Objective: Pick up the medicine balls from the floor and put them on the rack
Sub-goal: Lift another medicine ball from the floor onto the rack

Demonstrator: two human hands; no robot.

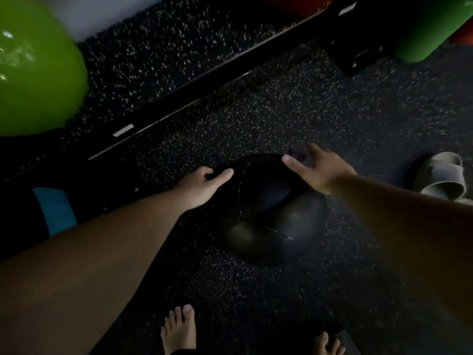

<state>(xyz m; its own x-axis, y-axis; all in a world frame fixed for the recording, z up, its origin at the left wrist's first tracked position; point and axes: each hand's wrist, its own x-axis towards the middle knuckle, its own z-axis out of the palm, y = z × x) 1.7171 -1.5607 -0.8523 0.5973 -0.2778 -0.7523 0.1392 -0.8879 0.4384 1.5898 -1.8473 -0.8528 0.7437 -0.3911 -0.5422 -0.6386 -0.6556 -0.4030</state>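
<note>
Between the two hands, on the speckled rubber floor (256,119), sits a black medicine ball (266,208), dark enough that its outline blurs. The left hand (202,188) curls around its far-left side, thumb on top; the right hand (317,167) lies spread, fingers loose, over its far-right edge. Gripping from opposite sides suits a heavy, round thing, so I judge a two-handed lift is starting. Beyond the hands runs the black rack base (204,80), and beyond the left hand rests a green ball (38,73). Right of the right hand lies a grey sandal (445,175).
</note>
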